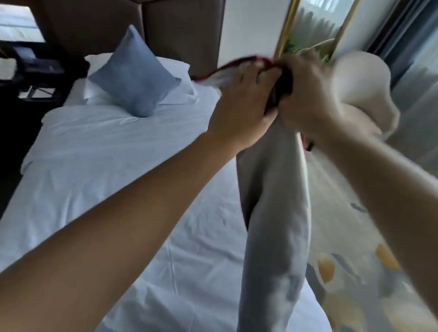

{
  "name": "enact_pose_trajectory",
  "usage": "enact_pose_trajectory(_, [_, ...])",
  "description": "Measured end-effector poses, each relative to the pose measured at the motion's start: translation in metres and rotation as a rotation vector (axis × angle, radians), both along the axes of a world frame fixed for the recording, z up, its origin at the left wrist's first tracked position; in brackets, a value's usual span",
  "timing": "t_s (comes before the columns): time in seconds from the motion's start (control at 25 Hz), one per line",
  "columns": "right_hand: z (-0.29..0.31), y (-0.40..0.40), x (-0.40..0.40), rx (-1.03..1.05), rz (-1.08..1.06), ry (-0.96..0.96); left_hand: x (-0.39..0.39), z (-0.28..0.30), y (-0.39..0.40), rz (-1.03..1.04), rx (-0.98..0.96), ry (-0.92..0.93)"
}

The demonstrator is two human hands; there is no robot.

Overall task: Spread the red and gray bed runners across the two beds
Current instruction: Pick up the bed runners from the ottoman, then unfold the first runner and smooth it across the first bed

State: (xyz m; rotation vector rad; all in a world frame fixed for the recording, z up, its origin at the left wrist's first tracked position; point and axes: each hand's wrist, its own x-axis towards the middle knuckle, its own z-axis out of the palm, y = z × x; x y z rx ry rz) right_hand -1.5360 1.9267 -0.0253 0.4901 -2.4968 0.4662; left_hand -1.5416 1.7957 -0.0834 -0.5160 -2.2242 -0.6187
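Note:
A bed runner (273, 213), gray on the side I see with a red edge at its top, hangs bunched from both my hands over the right edge of a white bed (116, 171). My left hand (240, 109) and my right hand (308, 97) grip its top end close together, raised above the bed. A flap with a red border sticks out leftward past my left hand. The runner's lower end drops out of view at the bottom.
A blue cushion (134, 76) leans on white pillows at the brown headboard (180, 23). A dark nightstand (30, 71) stands at the left. At the right are a beige chair (361, 87), a patterned carpet (357, 260), a gold-framed mirror and curtains.

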Motion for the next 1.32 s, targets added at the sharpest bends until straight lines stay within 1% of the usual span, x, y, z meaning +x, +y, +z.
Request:
enact_pose_trajectory(0.12, [-0.117, -0.019, -0.031, -0.070, 0.085, -0.259, -0.010, -0.097, -0.025, 0.055, -0.095, -0.291])
enact_pose_trajectory(0.24, [-0.240, -0.025, -0.042, -0.105, 0.125, -0.509, -0.005, -0.200, -0.031, 0.100, -0.214, -0.607])
enact_pose_trajectory(0.32, [-0.315, -0.019, -0.039, -0.101, 0.130, -0.643, 0.006, -0.263, -0.028, 0.110, -0.305, -0.796])
enact_pose_trajectory(0.4, [-0.385, -0.009, -0.033, -0.052, 0.121, -0.770, 0.020, -0.320, -0.019, 0.095, -0.366, -0.947])
enact_pose_trajectory(0.48, [-0.444, 0.005, -0.024, -0.004, 0.101, -0.875, 0.032, -0.368, -0.009, 0.054, -0.426, -1.031])
enact_pose_trajectory(0.6, [-0.512, 0.032, -0.019, 0.108, 0.022, -0.947, 0.046, -0.437, 0.012, -0.036, -0.547, -1.061])
enact_pose_trajectory(0.72, [-0.553, 0.059, -0.017, 0.191, -0.109, -1.018, 0.054, -0.494, 0.032, -0.129, -0.584, -1.075])
enact_pose_trajectory(0.8, [-0.578, 0.067, -0.012, 0.166, -0.195, -1.076, 0.057, -0.522, 0.040, -0.134, -0.632, -1.104])
enact_pose_trajectory(0.88, [-0.600, 0.066, -0.005, 0.024, -0.268, -1.139, 0.059, -0.542, 0.042, -0.117, -0.689, -1.142])
enact_pose_trajectory(1.0, [-0.620, 0.058, 0.002, -0.217, -0.341, -1.181, 0.062, -0.569, 0.040, -0.075, -0.754, -1.124])
enact_pose_trajectory(1.08, [-0.620, 0.052, 0.000, -0.329, -0.378, -1.188, 0.065, -0.579, 0.037, -0.051, -0.721, -1.070])
enact_pose_trajectory(1.16, [-0.609, 0.045, -0.005, -0.389, -0.367, -1.148, 0.063, -0.580, 0.032, -0.051, -0.642, -1.004])
enact_pose_trajectory(1.24, [-0.586, 0.034, -0.018, -0.407, -0.310, -1.086, 0.052, -0.570, 0.025, -0.024, -0.561, -0.955])
enact_pose_trajectory(1.32, [-0.552, 0.023, -0.045, -0.379, -0.220, -0.998, 0.025, -0.551, 0.019, 0.025, -0.489, -0.906])
